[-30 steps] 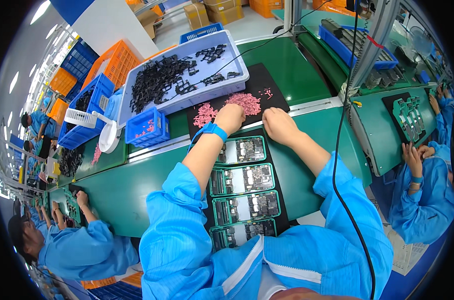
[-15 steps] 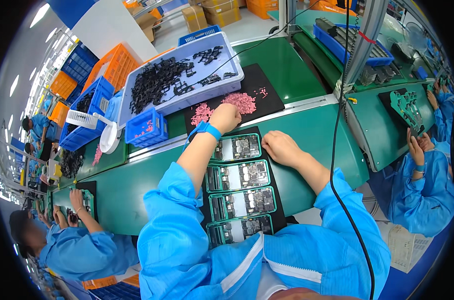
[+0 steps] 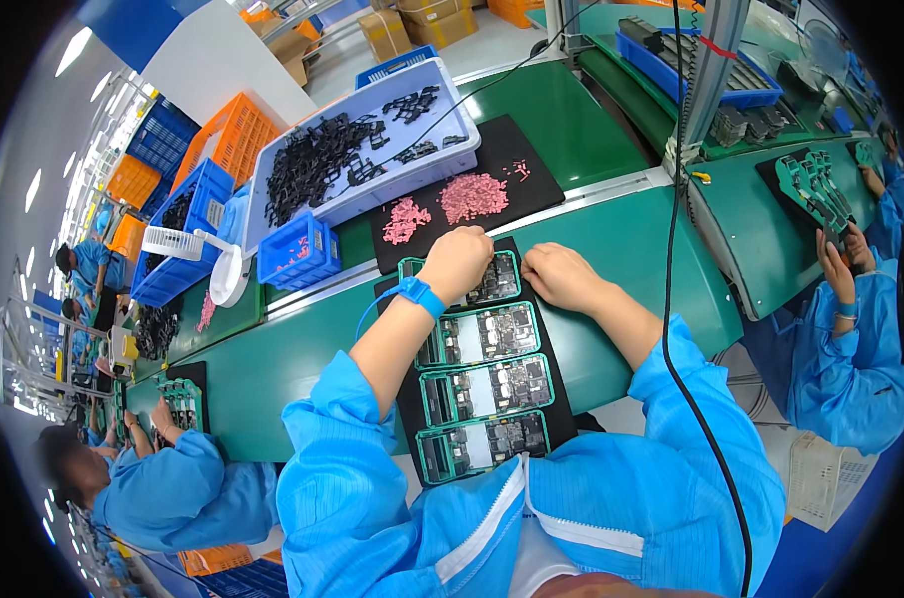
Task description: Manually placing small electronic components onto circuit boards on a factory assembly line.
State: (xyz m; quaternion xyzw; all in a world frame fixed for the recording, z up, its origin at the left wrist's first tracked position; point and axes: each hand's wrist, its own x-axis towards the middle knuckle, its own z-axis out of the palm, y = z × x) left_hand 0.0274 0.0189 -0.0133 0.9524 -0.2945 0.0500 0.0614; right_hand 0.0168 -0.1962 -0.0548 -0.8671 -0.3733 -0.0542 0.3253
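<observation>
Four boards on the black mat [image 3: 562, 419]; both hands, left [image 3: 459, 261] and right [image 3: 557, 276], fingers curled, press the far board [image 3: 492, 284], seemingly seating a part; next likely needs another pink piece [image 3: 472, 195].

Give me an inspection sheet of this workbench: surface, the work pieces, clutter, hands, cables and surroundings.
Surface: green bench carrying a black mat.
Job's things: four green-framed circuit boards in a column on the mat.
Clutter: two pink parts piles, grey tray of black parts, small blue bin.
Hands: left hand and right hand both rest on the top board; blue wrist strap on the left.
Cables: black cable hanging over the right sleeve.
Surroundings: co-workers in blue coats on both sides.
</observation>
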